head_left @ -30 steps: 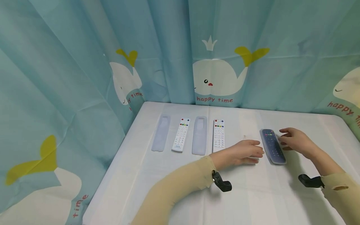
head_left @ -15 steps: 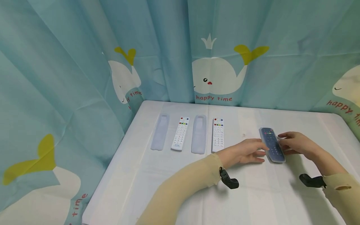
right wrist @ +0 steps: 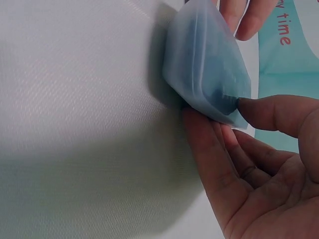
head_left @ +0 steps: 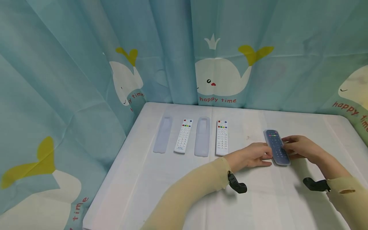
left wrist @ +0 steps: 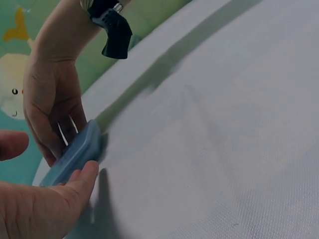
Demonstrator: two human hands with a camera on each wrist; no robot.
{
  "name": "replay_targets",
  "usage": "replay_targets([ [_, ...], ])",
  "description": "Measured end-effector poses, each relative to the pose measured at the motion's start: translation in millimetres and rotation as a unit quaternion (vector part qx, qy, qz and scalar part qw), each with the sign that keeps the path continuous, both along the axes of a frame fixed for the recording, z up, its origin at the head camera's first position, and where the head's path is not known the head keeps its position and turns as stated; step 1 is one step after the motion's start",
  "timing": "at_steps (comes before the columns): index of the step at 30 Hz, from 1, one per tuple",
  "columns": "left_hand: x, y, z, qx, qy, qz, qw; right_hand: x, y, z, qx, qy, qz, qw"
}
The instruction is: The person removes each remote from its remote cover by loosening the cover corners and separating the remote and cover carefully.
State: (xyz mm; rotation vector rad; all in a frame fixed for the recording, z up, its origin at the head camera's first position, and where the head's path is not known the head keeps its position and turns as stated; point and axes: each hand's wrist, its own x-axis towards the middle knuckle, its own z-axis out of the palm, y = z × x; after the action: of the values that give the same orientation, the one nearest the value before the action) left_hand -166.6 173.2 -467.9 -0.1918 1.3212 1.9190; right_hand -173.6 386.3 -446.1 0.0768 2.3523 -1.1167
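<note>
A dark remote control (head_left: 277,147) in a translucent silicone cover lies on the table's right side. My right hand (head_left: 303,148) holds its right side; in the right wrist view the thumb (right wrist: 269,112) lies on the face and the fingers (right wrist: 209,159) sit at the lower edge. My left hand (head_left: 256,155) is at the left edge of the same remote. In the left wrist view its fingers (left wrist: 82,184) touch the remote's side, while the thumb (left wrist: 12,144) appears apart from it. Part of the remote is hidden there behind the left hand.
Left of the hands, two white remotes (head_left: 183,136) and two translucent covers (head_left: 202,136) lie in an alternating row on the white table (head_left: 161,179). A blue whale-print curtain (head_left: 172,64) hangs along the back and left edges.
My left hand has moved right to the covered remote's left edge. The right hand has closed in from beside the remote to hold its right side. The row stays put.
</note>
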Motion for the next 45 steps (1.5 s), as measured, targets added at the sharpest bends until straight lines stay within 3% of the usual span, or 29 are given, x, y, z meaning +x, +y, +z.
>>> replay_targets([
  [18,-1.8,-2.6,-0.3,-0.010,-0.002,0.016,0.9998,-1.3,-8.1,-6.3,-0.018,0.006,-0.030,0.9994],
  [25,-7.0,-11.7,-4.1,0.000,0.043,0.012,0.9990,0.8,-15.3,-8.4,-0.035,0.032,-0.040,0.9981],
  [35,-19.9,-37.8,3.1,-0.032,0.057,0.061,0.9960,0.4,-42.5,-6.5,-0.121,0.073,-0.033,0.9895],
  [39,-24.7,-53.0,1.9,-0.050,0.085,0.049,0.9940,1.3,-57.5,-3.4,-0.137,0.083,-0.027,0.9867],
  [45,-28.1,-67.2,0.7,-0.102,0.137,0.038,0.9845,5.3,-78.9,-1.6,-0.174,0.100,-0.035,0.9791],
])
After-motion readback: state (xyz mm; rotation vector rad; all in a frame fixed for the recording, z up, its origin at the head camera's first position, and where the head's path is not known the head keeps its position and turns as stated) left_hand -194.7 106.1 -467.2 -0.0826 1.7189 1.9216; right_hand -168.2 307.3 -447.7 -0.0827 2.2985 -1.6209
